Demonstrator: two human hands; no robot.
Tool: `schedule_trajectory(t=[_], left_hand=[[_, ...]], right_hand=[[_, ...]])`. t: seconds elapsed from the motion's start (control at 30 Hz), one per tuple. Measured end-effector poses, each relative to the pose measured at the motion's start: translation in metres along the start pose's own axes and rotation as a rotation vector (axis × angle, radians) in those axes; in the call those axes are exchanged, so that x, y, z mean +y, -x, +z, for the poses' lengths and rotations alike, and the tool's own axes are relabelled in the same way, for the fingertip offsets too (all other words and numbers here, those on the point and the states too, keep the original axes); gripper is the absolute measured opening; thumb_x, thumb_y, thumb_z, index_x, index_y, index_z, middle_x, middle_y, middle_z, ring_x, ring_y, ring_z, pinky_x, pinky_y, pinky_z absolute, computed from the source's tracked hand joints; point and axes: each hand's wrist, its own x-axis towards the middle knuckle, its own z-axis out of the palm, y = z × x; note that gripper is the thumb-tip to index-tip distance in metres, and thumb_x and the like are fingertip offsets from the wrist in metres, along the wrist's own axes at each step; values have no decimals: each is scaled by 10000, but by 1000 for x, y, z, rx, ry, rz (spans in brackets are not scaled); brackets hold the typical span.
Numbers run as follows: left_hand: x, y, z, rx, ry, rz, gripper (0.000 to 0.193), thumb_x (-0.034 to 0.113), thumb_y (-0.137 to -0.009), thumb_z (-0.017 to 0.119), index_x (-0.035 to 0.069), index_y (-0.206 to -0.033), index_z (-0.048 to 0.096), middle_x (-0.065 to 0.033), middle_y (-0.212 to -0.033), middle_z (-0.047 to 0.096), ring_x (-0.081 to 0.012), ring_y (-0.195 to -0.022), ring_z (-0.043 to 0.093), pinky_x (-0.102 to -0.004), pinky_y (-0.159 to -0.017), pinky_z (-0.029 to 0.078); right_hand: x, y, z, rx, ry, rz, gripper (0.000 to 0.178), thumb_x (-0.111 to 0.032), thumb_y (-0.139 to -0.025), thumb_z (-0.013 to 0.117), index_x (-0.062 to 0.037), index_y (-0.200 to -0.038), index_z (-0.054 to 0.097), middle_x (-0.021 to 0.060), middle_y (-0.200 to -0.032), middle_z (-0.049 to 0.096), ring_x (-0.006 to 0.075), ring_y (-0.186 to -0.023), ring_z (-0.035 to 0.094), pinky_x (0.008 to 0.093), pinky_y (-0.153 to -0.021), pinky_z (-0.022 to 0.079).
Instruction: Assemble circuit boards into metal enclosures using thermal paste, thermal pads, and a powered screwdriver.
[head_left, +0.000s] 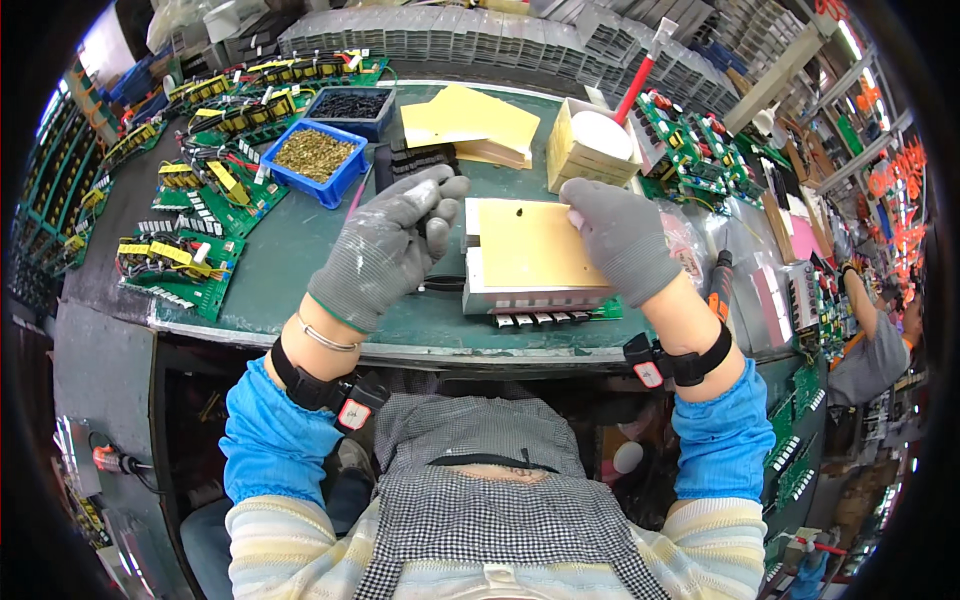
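A yellow sheet (530, 250) lies on a metal-sided unit (540, 298) at the bench's front edge, a small dark speck near its far side. White-tipped parts and a strip of green circuit board show below the unit. My left hand (390, 245), in a grey glove, hovers left of the unit with fingers curled in; whatever they may hold is hidden. My right hand (625, 240), also gloved, is at the sheet's right edge, fingers bent and closed over it. I cannot make out what lies between those fingertips. A blue tray (352, 160) of small brass-coloured pieces stands beyond my left hand.
Behind it is a tray (385, 122) of black pieces. Loose yellow sheets (470, 118) and a box (557, 165) with a white round thing stand farther back. Circuit boards (215, 200) crowd the left. An orange-black screwdriver (720, 285) lies right. A co-worker (875, 345) is far right.
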Motion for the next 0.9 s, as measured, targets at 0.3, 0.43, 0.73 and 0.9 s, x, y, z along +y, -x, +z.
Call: schedule_trajectory(t=[0.3,0.43,0.73,0.9], left_hand=[[-3,-6,-10,-305,86,-193,290,213,-1024,529,19,-1238,510,22,-942,583,1,-628,476,-112,-478,417],[-5,-3,3,-238,-7,-235,274,285,-1037,499,62,-1176,578,55,-788,605,-12,-501,424,-148,-414,349],[-4,13,18,-346,-184,-138,254,274,-1033,514,49,-1088,619,48,-772,586,1,-557,465,-142,-462,366],[-6,23,33,-252,-475,-77,278,327,-1055,464,70,-1064,570,40,-675,487,-26,-468,357,-179,-418,287]], right_hand=[[-32,-2,-35,149,-454,72,266,-47,-866,684,-25,-1124,627,118,-943,695,249,-856,704,335,-763,555],[-59,-10,-32,184,-535,-138,250,-38,-881,661,-36,-1129,632,115,-943,693,246,-878,698,329,-783,549],[-74,-15,-26,206,-871,144,266,-51,-908,637,-21,-1171,613,99,-989,696,173,-928,685,298,-810,536],[-66,-20,-24,87,-1038,155,309,-82,-890,675,-20,-1187,616,86,-1004,695,156,-943,677,282,-825,529]])
